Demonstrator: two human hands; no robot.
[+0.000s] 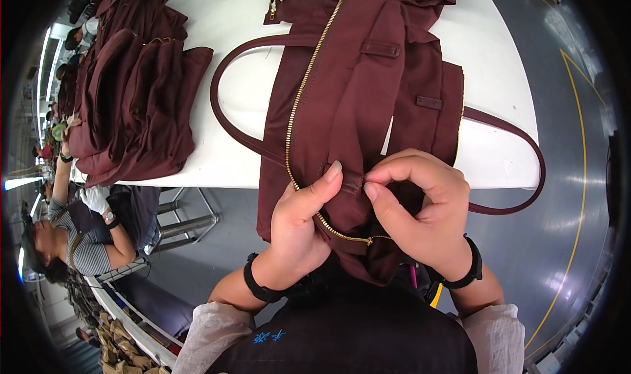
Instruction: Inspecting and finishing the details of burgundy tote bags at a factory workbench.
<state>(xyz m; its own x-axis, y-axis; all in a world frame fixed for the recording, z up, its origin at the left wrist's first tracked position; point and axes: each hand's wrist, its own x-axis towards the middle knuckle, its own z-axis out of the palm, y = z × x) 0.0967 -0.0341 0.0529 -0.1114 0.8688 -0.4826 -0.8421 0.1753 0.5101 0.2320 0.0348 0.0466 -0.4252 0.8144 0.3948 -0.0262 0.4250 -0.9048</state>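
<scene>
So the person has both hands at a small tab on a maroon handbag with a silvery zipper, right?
Not quite: the head view shows the zipper is golden. The left hand and right hand are indeed at the small tab on the maroon handbag.

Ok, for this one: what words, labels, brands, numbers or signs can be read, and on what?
Blue lettering, short, on the dark garment at the lower edge; I won't copy it out.
Maroon bag in hand: no lettering that I can make out.
Far left background: too small and blurred to tell.
</scene>
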